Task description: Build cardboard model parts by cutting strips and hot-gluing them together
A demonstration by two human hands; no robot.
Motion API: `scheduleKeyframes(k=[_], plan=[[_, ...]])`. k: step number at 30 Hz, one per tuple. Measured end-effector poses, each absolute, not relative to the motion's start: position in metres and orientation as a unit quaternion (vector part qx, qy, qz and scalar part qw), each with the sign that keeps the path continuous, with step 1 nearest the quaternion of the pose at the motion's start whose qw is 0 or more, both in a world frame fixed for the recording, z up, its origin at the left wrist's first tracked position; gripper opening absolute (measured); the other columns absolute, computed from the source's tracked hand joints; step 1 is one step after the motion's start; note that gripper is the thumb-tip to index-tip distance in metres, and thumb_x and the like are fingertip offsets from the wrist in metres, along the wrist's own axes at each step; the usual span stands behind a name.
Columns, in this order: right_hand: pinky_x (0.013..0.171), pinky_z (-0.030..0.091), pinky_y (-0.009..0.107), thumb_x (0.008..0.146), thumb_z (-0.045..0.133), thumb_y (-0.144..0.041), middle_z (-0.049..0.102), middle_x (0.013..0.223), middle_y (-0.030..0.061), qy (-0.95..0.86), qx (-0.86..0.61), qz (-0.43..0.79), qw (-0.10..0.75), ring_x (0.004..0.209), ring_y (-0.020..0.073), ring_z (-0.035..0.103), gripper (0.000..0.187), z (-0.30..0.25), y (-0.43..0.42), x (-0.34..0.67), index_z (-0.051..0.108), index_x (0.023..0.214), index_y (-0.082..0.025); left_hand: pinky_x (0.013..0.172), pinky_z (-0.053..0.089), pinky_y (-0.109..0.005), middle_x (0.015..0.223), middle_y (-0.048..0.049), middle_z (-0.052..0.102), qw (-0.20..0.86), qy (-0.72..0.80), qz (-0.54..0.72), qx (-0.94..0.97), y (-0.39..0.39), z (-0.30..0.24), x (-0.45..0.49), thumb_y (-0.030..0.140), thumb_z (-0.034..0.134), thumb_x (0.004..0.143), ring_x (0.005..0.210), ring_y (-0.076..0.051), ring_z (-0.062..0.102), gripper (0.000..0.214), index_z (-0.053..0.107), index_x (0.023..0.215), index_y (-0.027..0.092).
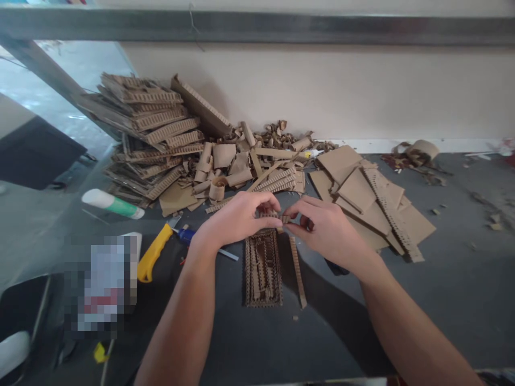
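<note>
My left hand [251, 214] and my right hand [314, 217] meet above the middle of the dark table. Between their pinched fingertips is a small corrugated cardboard strip [286, 219], partly hidden by the fingers. Just below them lies a rectangular cardboard piece [263, 271] built of nested corrugated strips with a hollow centre. A loose narrow cardboard strip [298, 273] rests to its right, apart from it. Under my right wrist a dark object [337, 267] shows only in part.
Stacked corrugated frames [148, 123] rise at the back left, beside cardboard scraps [235, 161]. Flat cardboard sheets [366, 198] lie to the right. A yellow-handled knife [155, 254], a blue-handled tool [185, 236] and a white-green tube [112, 203] are at left. A metal bar [257, 27] crosses above.
</note>
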State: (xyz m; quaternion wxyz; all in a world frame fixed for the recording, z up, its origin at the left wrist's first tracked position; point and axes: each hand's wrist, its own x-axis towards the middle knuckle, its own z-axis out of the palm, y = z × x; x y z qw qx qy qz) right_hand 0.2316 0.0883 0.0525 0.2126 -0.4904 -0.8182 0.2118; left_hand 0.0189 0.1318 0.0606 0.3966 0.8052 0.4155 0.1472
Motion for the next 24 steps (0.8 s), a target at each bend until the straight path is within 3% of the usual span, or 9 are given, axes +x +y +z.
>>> scheduleKeyframes(k=[5, 20, 24], plan=[[0.059, 0.041, 0.025, 0.089, 0.068, -0.018, 0.061, 0.085, 0.0009, -0.821, -0.493, 0.207, 0.202, 0.067, 0.0127, 0.058, 0.006, 0.0526, 0.0883, 0.2319, 0.063, 0.088, -0.02, 0.077, 0.047, -0.028, 0.099, -0.0009, 0.072, 0.362, 0.4, 0.139, 0.83, 0.1321, 0.0587, 0.018, 0.035, 0.071, 0.085, 0.093, -0.019, 0.066, 0.02, 0.066, 0.099, 0.023], [0.064, 0.044, 0.028, 0.093, 0.063, -0.025, 0.065, 0.093, 0.0049, -0.846, -0.463, 0.19, 0.185, 0.073, 0.0155, 0.062, 0.007, 0.0546, 0.0876, 0.2371, 0.065, 0.097, -0.02, 0.073, 0.046, -0.029, 0.094, -0.003, 0.073, 0.344, 0.409, 0.099, 0.839, 0.1291, 0.0671, 0.0169, 0.04, 0.071, 0.085, 0.086, -0.02, 0.066, 0.019, 0.071, 0.092, 0.022], [0.065, 0.043, 0.028, 0.092, 0.063, -0.021, 0.064, 0.091, 0.004, -0.851, -0.455, 0.187, 0.182, 0.072, 0.015, 0.06, 0.004, 0.0538, 0.0887, 0.2388, 0.065, 0.096, -0.02, 0.072, 0.048, -0.029, 0.096, -0.0033, 0.073, 0.363, 0.431, 0.089, 0.821, 0.1275, 0.0672, 0.0166, 0.038, 0.07, 0.086, 0.085, -0.02, 0.067, 0.031, 0.065, 0.113, 0.024]])
